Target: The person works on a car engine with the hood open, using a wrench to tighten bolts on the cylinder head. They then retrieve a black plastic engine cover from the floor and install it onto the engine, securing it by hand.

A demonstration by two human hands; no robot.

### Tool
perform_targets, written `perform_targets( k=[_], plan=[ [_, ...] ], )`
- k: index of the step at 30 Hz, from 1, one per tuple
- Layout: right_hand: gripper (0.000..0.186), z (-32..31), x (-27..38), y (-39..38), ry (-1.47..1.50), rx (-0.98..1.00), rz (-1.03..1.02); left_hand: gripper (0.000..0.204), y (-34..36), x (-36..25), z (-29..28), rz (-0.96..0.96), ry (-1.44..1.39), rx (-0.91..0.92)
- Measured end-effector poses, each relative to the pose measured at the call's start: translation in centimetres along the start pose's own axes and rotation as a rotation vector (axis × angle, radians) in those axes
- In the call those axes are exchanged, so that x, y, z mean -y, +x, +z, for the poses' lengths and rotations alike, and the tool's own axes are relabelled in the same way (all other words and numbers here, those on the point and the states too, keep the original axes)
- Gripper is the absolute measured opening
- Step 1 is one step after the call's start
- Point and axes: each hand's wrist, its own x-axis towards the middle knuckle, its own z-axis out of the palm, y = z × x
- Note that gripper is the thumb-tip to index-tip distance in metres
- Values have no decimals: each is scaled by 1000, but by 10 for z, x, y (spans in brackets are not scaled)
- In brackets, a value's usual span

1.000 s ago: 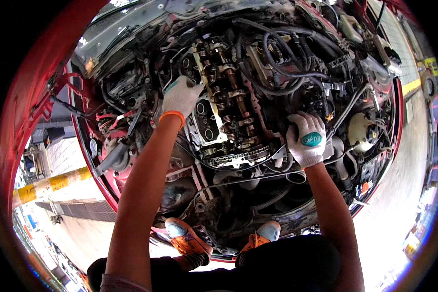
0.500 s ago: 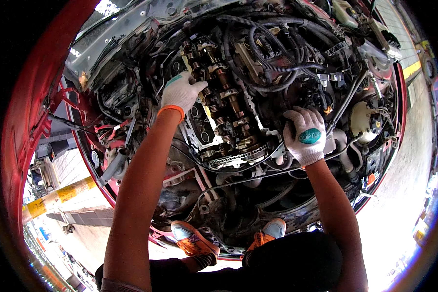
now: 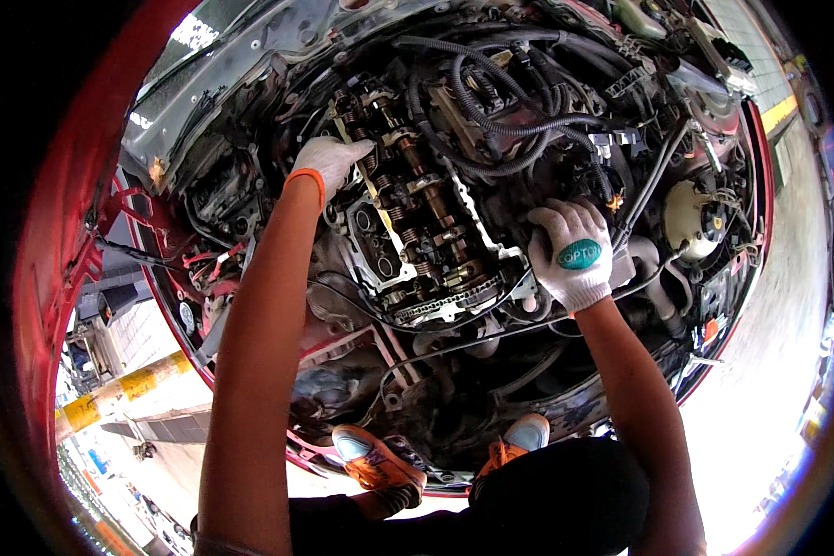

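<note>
Fingertips of your gloved left hand [image 3: 329, 159] vanish behind the exposed grey metal cylinder head [image 3: 417, 232]; its grip is unreadable. Your gloved right hand [image 3: 573, 252] lies spread flat on black rubber hoses [image 3: 528, 130].

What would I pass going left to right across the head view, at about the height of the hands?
Red car body → left hand → open engine top with its camshafts → right hand → pale round reservoir → sunlit floor.
</note>
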Motion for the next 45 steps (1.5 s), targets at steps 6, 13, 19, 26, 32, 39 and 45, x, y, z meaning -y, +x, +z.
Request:
perform_targets(
  k=[6,13,19,26,32,39,45],
  plan=[
    [27,2,8,1,62,-30,-18,44,-5,17,-8,113,-3,-157],
    [25,3,12,2,66,-70,-44,27,-163,38,-17,-196,-667,155],
    [28,-7,5,-11,20,-46,112,19,-244,81,-37,-28,-389,126],
    [42,-6,156,-90,1178,314,110,27,-274,33,-15,55,-871,68],
    [43,-114,146,-121,1326,560,431,40,-259,-2,61,222,-1087,513],
    [24,-169,36,-249,907,-185,962,45,-237,38,20,444,-208,419],
    [42,-215,-88,-413,14,-27,1511,57,-197,123,-56,-10,-12,359]
  ],
)
